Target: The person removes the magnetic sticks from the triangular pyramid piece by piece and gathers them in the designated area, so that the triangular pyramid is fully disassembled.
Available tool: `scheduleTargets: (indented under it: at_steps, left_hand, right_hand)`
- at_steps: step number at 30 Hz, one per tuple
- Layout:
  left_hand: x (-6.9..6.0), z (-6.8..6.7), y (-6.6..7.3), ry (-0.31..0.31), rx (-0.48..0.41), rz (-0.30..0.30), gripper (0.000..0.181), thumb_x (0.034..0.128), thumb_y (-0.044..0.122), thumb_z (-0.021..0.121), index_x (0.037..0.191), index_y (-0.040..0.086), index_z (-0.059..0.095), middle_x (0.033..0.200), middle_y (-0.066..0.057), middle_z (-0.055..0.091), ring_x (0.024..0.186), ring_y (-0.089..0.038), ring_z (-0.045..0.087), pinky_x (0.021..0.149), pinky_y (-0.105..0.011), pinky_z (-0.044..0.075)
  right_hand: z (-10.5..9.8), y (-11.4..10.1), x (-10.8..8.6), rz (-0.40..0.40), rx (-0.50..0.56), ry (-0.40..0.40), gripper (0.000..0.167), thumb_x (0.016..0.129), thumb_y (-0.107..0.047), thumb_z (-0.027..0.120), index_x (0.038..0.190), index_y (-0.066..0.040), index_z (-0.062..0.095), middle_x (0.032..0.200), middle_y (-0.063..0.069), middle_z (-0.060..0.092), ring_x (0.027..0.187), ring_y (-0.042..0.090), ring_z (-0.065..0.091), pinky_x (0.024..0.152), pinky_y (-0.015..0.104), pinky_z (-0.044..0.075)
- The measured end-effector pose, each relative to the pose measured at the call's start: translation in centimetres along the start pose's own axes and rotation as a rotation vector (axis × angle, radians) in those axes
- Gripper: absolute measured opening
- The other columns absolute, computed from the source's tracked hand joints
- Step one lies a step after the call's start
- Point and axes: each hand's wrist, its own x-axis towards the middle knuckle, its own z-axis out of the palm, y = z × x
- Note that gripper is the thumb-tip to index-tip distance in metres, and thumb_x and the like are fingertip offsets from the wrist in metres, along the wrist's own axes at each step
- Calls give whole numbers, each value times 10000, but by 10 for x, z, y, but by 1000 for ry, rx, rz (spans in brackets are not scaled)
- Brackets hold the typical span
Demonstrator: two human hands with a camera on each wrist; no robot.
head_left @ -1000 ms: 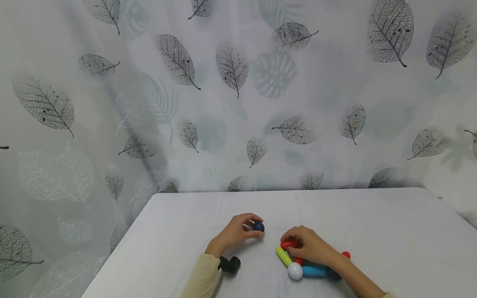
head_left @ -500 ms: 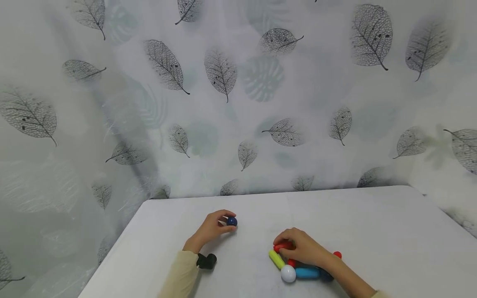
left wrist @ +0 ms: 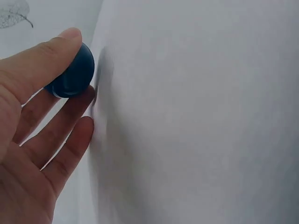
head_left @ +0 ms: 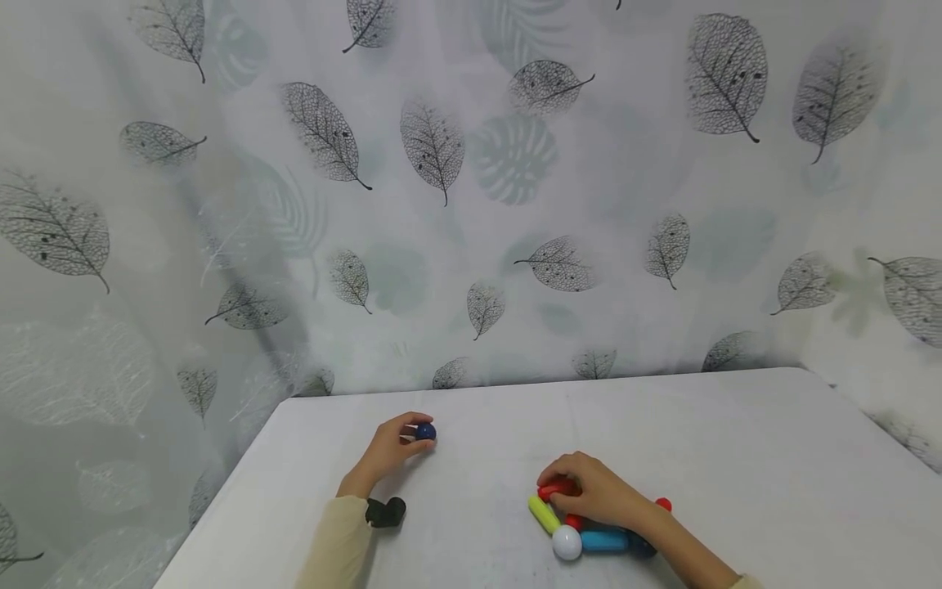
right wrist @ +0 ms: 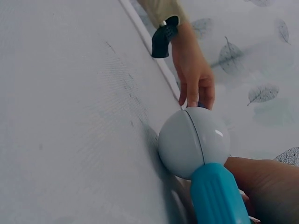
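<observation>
A dark blue ball [head_left: 426, 432] is pinched between the thumb and fingers of my left hand [head_left: 388, 448], close to the tabletop at the left. The left wrist view shows the same ball [left wrist: 77, 77] by the thumb. My right hand [head_left: 599, 491] grips a red stick [head_left: 552, 491], partly covered by the fingers. Around that hand lie a yellow-green stick [head_left: 544, 515], a white ball [head_left: 567, 543], a light blue stick [head_left: 605, 541] and another dark blue ball [head_left: 642, 546]. In the right wrist view, the white ball [right wrist: 194, 142] touches the light blue stick [right wrist: 218, 193].
Other red pieces show under the right hand and beyond the right forearm [head_left: 664, 504]. A black wrist device [head_left: 386, 513] is strapped at the left wrist. The white table [head_left: 471, 442] ends at a leaf-printed curtain [head_left: 456, 245].
My left hand has moved left across the table with the dark blue ball, away from the other pieces. The right hand keeps its grip on the red stick. The head view has shifted somewhat.
</observation>
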Motion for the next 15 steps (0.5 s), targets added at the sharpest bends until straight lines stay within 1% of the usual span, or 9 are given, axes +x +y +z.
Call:
scheduleTargets:
  at_steps: [3,7,10,15]
  left_hand:
    - [-1,-2,-5,7,-5,-9,368,847,120,760,1194,62,651,1168,-162,659,990,-296,659,857,-417,537]
    - [-1,-4,-9,3,-33,-12,373,855,105,750,1206,41,642,1170,-180,660,1022,-308,648,851,-381,540]
    - [-1,-5,-10,-1,-36,-16,379,862,109,745,1217,34,636,1187,-185,656,1056,-313,633,856,-364,538]
    - [-1,-5,-10,-9,-21,-20,402,855,117,754,1229,39,628,1199,-172,653,1082,-310,619,875,-377,532]
  right_hand:
    - [-2,0,0,4,-3,-20,174,909,-182,671,1078,-143,686,1007,-65,625,889,78,479,736,239,455]
    - [-7,2,-1,20,9,-42,232,910,-189,670,1127,-105,661,1049,-30,630,924,75,507,793,246,481]
    - [-12,2,-1,35,50,-56,275,910,-193,677,1154,-72,639,1066,-2,628,943,88,530,821,247,493]
    - [-17,2,-3,57,113,-94,273,919,-217,679,1158,-94,637,1084,6,625,960,136,527,807,243,490]
